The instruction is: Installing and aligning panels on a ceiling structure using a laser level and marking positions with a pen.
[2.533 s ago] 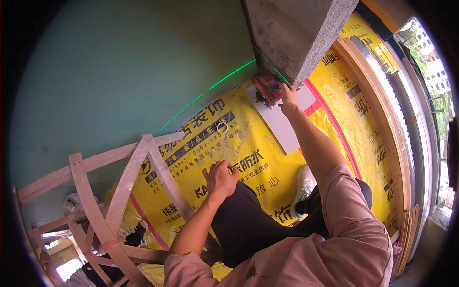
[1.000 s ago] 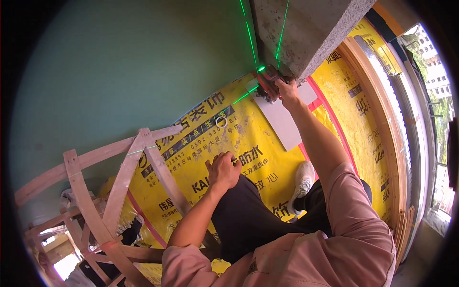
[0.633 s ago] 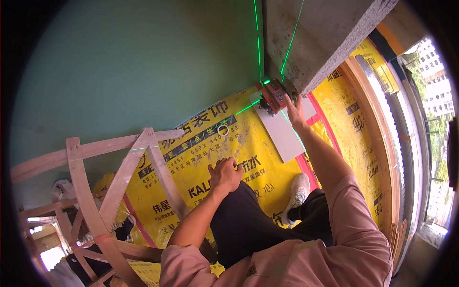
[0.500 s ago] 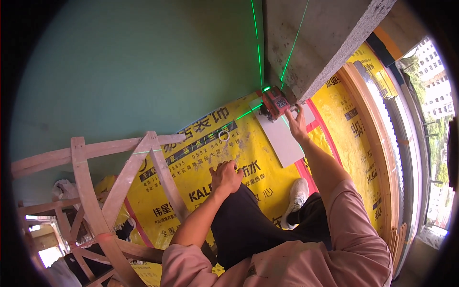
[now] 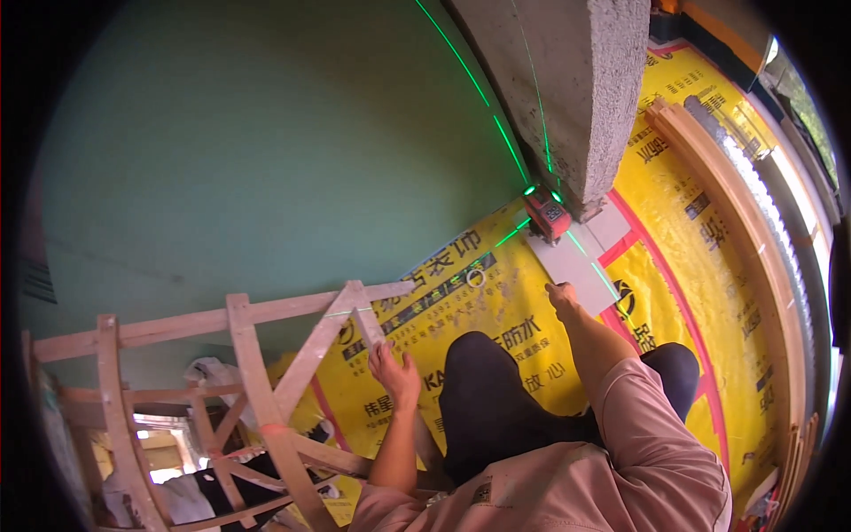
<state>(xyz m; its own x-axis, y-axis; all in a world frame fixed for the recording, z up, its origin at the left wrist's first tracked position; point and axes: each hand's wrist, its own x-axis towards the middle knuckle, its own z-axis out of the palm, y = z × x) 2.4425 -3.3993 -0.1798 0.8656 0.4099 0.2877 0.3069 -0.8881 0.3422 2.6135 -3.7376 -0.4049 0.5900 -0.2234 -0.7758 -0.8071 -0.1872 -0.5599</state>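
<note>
A red and black laser level (image 5: 548, 215) stands on a pale flat board (image 5: 572, 270) in the corner where the green wall meets the concrete column. Green lines run from it up the wall and column and across the board and floor. Above the near left edge of the board is my right hand (image 5: 562, 300), its fingers curled in, apart from the level and with nothing visible in them. My left hand (image 5: 396, 374) is raised beside the wooden frame (image 5: 310, 359), fingers apart and holding nothing. Its fingertips overlap a slat of the frame; I cannot tell whether they touch.
Yellow printed sheeting (image 5: 532, 355) joined with red tape covers the floor. The concrete column (image 5: 585, 97) rises behind the level, beside the green wall (image 5: 266, 160). Long wooden boards (image 5: 740, 195) lie along the right side. A white ring (image 5: 475, 278) shows on the sheeting.
My right hand has come off the laser level and drawn back toward me. The left hand has moved from by my knee to the wooden frame. The view has shifted and turned.
</note>
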